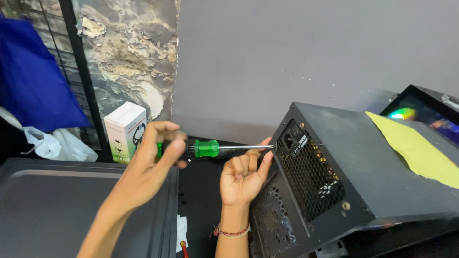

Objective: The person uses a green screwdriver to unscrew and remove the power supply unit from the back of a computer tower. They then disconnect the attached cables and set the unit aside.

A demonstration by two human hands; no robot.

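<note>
Head camera looks down on your right hand (243, 176), nearest you, fingers curled with the fingertips pinching the metal shaft of the screwdriver (210, 148) near its tip. Your left hand (152, 157) is wrapped around the green and black handle, holding the tool level. The tip meets the upper left corner of the black power supply (344, 162), beside its mesh grille. Behind your left hand a small white box (125, 129) stands against the peeling wall (129, 52).
</note>
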